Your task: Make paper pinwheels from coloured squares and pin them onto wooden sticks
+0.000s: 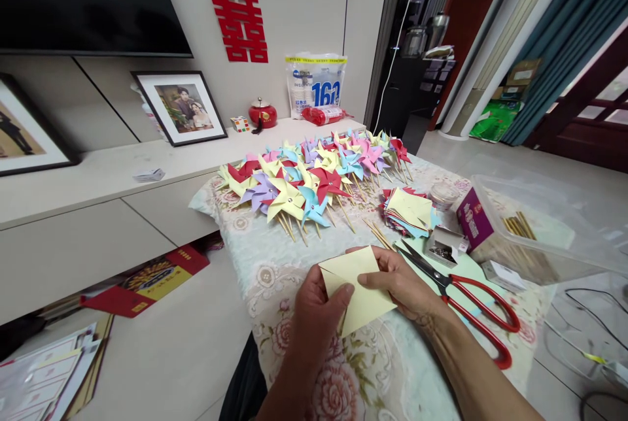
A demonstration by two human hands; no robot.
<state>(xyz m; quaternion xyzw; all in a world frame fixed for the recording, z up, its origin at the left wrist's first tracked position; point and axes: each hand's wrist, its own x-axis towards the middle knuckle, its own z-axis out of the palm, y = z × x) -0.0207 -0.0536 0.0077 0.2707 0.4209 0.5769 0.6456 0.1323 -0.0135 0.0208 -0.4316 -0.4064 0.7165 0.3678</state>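
Observation:
A pale yellow square of paper (364, 306) is held between my two hands, over the near part of the flowered tablecloth. One slit shows near its upper left corner. My left hand (318, 306) pinches the left side, thumb on top. With its thumb on the face of the sheet, my right hand (392, 280) grips the upper right side. Both hands' other fingers are mostly hidden beneath the paper. Red-handled scissors (444, 282) lie partly spread, to the right of my right hand. Beyond my hands stand many finished paper pinwheels (289, 200) on wooden sticks.
Stacked coloured paper squares (409, 208) lie right of the pinwheels, near loose sticks (377, 235). A small box of metal pins (444, 248) and a clear bin (534, 254) holding sticks are at right. A ledge (186, 166) with framed photos runs along the wall.

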